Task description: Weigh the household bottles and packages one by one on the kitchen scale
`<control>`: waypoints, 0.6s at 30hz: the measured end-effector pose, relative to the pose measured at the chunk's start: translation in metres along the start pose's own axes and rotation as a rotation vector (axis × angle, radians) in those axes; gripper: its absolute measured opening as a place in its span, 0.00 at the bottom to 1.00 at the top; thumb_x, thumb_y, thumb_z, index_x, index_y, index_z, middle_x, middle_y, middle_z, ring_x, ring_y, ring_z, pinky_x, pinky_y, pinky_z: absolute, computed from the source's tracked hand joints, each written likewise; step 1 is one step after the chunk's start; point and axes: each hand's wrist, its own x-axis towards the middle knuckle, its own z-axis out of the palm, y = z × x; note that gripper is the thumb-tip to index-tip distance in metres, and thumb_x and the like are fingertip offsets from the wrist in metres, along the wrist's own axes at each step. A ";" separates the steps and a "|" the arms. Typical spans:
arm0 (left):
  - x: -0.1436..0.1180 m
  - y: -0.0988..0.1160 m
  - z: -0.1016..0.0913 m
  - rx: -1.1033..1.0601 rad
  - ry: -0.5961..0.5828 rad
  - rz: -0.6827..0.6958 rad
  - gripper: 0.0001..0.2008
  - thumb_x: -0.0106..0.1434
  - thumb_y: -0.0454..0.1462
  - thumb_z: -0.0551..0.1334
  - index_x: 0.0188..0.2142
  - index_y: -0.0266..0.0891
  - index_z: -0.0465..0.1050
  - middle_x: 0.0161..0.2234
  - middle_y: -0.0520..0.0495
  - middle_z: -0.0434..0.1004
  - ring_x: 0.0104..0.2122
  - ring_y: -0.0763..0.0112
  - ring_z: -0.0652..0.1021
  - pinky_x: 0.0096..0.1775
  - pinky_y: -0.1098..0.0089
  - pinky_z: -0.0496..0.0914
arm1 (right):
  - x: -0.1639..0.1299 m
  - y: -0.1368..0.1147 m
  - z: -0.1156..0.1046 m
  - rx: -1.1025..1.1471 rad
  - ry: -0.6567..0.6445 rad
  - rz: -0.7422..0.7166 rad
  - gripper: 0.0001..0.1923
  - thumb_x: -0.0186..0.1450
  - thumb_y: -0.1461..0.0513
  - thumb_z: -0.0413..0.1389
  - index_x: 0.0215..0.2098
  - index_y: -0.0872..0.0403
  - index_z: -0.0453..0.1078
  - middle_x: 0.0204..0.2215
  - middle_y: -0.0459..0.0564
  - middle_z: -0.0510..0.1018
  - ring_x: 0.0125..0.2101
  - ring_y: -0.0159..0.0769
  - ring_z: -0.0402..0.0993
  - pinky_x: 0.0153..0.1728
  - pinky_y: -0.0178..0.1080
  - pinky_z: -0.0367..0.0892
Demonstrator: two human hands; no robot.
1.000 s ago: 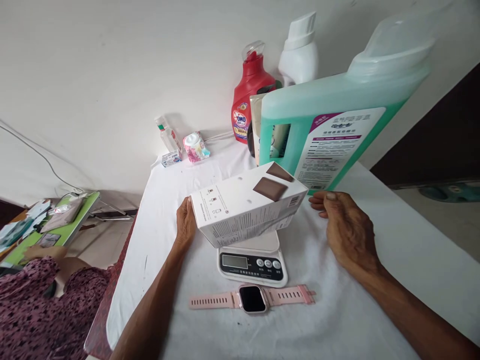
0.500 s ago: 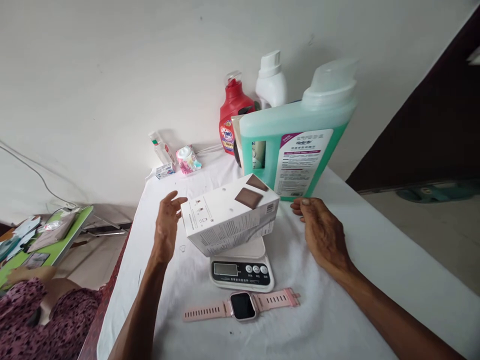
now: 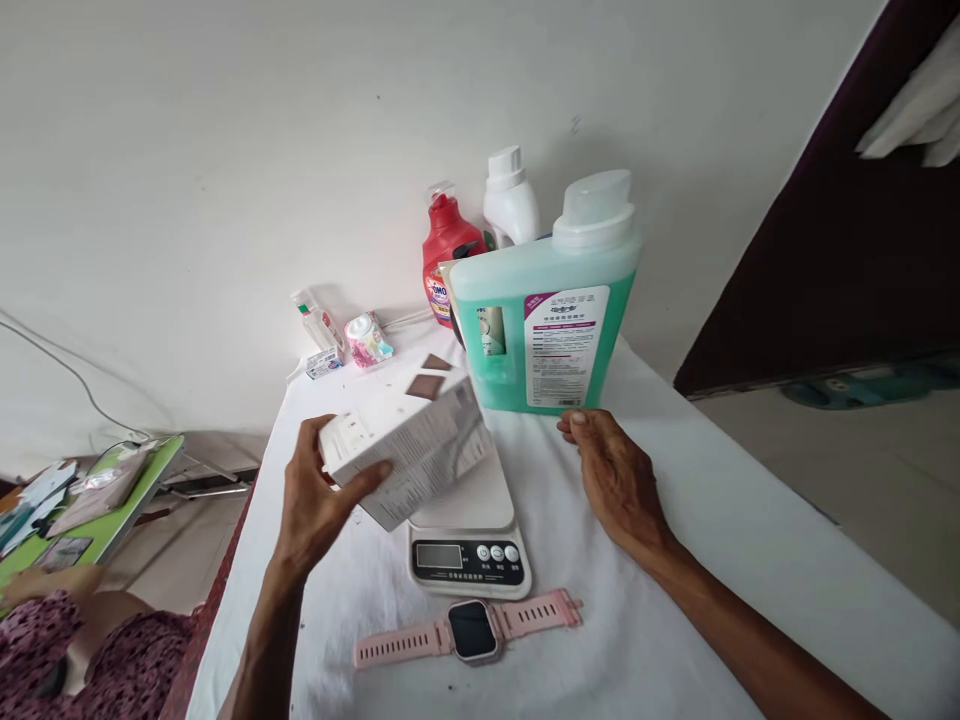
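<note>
Over the middle of the table, a white box (image 3: 409, 440) is gripped at its near end by the left hand (image 3: 319, 495), tilted above the scale (image 3: 469, 530), its long axis running away rightward. Beyond it, the right hand (image 3: 615, 480) rests empty and loosely spread on the cloth.

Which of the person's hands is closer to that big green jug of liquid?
The right hand. It lies on the white cloth with its fingertips just below the green jug, nearly touching its base. The left hand is farther off to the left, gripping the white box over the scale.
</note>
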 end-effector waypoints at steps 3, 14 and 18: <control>0.024 -0.003 0.000 -0.025 0.189 -0.049 0.33 0.47 0.52 0.80 0.47 0.43 0.71 0.39 0.47 0.78 0.35 0.60 0.78 0.31 0.66 0.73 | 0.000 -0.001 0.000 -0.018 -0.010 -0.020 0.28 0.74 0.37 0.40 0.37 0.47 0.68 0.38 0.54 0.82 0.42 0.51 0.80 0.45 0.51 0.71; 0.127 -0.013 0.130 -0.001 0.279 -0.069 0.32 0.51 0.44 0.79 0.46 0.44 0.60 0.46 0.42 0.75 0.50 0.50 0.79 0.53 0.51 0.74 | 0.001 -0.005 -0.001 -0.016 -0.007 -0.018 0.26 0.74 0.39 0.42 0.35 0.47 0.66 0.35 0.53 0.81 0.39 0.48 0.79 0.40 0.47 0.70; 0.116 -0.010 0.163 -0.012 0.209 -0.061 0.33 0.54 0.45 0.78 0.48 0.42 0.60 0.50 0.37 0.72 0.54 0.48 0.77 0.56 0.49 0.73 | -0.001 -0.007 -0.002 -0.028 -0.013 0.004 0.25 0.73 0.39 0.42 0.35 0.47 0.66 0.34 0.52 0.80 0.37 0.48 0.78 0.39 0.46 0.70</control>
